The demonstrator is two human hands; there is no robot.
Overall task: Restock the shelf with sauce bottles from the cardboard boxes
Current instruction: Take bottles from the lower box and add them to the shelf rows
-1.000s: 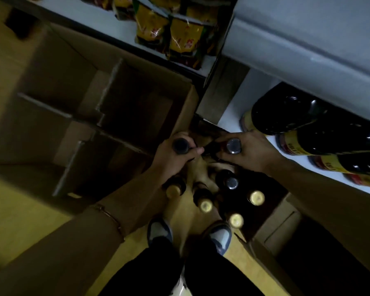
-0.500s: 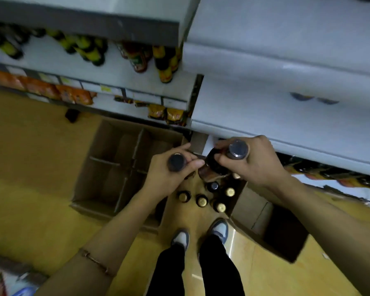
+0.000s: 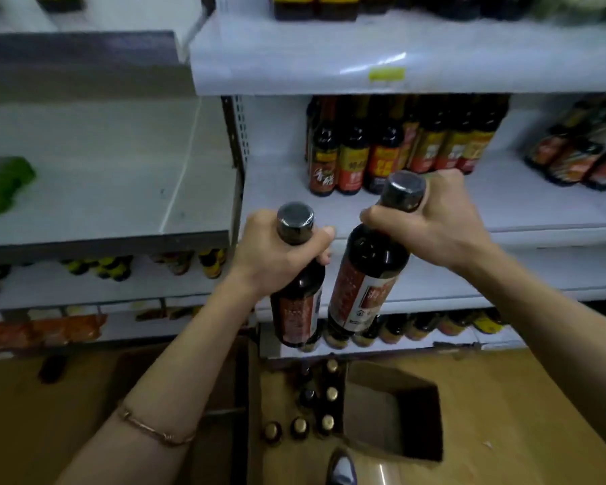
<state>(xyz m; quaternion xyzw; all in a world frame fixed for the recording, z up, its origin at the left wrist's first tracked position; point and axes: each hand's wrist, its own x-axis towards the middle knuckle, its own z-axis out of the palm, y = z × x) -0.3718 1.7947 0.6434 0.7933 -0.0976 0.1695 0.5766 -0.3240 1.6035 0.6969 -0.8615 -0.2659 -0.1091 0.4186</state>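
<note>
1. Left hand (image 3: 277, 252) grips the neck of a dark sauce bottle (image 3: 296, 302), fingers and thumb curled round it just under the grey cap; this bottle hangs nearly upright in front of the shelf edge.
2. Right hand (image 3: 431, 222) grips the neck of a second sauce bottle (image 3: 366, 281) in the same way, with the cap showing above the fist. This one is tilted, its cap leaning to the right and its base toward the left-hand bottle.
3. Both bottles are held in the air side by side, close to each other, at the height of the white shelf (image 3: 525, 208); whether they touch cannot be told.
4. On that shelf, behind the right hand, stands a row of shelved bottles (image 3: 392, 155) with red and yellow labels.
5. Below, on the yellow floor, an open cardboard box (image 3: 392, 414) holds more bottles; their gold caps (image 3: 328, 393) show in its left part.
6. A thin bracelet (image 3: 154, 428) circles the left forearm.
7. To the left stands a grey shelf (image 3: 102, 190) with a blurred green pack (image 3: 0, 183) at its far left edge.
8. A shoe tip (image 3: 342, 467) shows at the bottom edge.
</note>
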